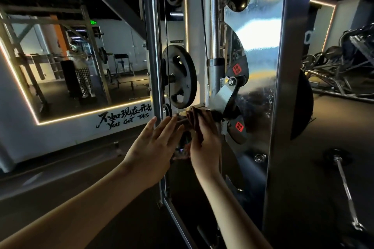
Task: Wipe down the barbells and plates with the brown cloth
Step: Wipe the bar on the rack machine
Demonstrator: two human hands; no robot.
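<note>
The right hand (204, 141) reaches forward, fingers curled round the brown cloth (193, 118), which it holds against the rack just below the black plate (180, 77). To its left, the left hand (153, 143) is raised with straight, spread fingers beside the rack post (150, 46).

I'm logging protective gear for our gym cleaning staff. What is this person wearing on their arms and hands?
Nothing visible. The left hand and right hand are bare, without gloves. No sleeve covers the left forearm or right forearm within the frame. No watch, bracelet or ring shows.
</note>
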